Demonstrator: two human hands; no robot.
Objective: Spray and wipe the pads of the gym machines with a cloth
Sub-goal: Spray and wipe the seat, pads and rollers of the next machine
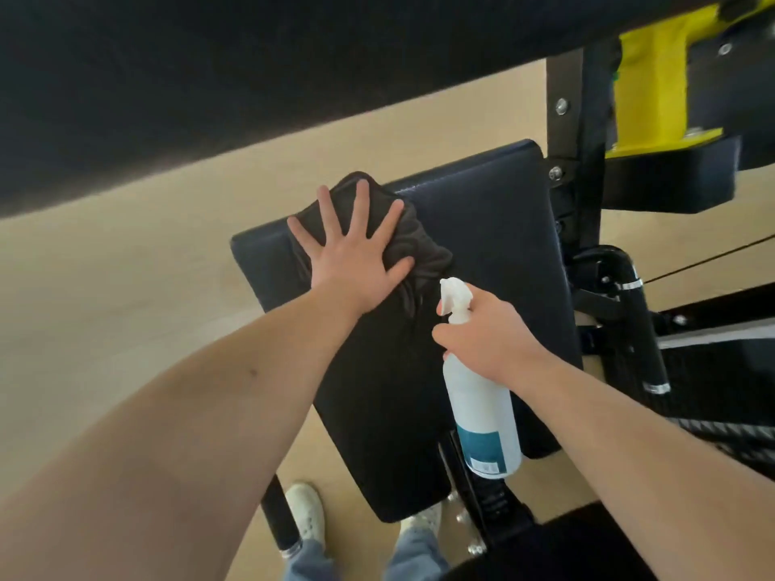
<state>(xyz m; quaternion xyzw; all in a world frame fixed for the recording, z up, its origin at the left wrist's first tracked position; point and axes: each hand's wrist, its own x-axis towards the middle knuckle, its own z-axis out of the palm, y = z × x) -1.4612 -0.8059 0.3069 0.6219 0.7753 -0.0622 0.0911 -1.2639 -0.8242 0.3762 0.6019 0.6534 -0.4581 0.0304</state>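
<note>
A dark navy seat pad [482, 228] of a gym machine lies below me in the middle of the view. A dark brown cloth [419, 249] rests on the pad's upper left part. My left hand [356, 262] presses flat on the cloth with fingers spread wide. My right hand [486, 337] grips the neck of a clear spray bottle [482, 417] with a white nozzle and teal label. The bottle hangs over the pad's right-centre, nozzle pointing toward the cloth.
A large black padded part [209, 77] crosses the top of the view. Black frame posts [574, 132], a yellow bracket [654, 90] and a black arm pad [671, 178] stand to the right. Tan wood floor [105, 287] lies left. My white shoes [308, 513] stand under the pad's near end.
</note>
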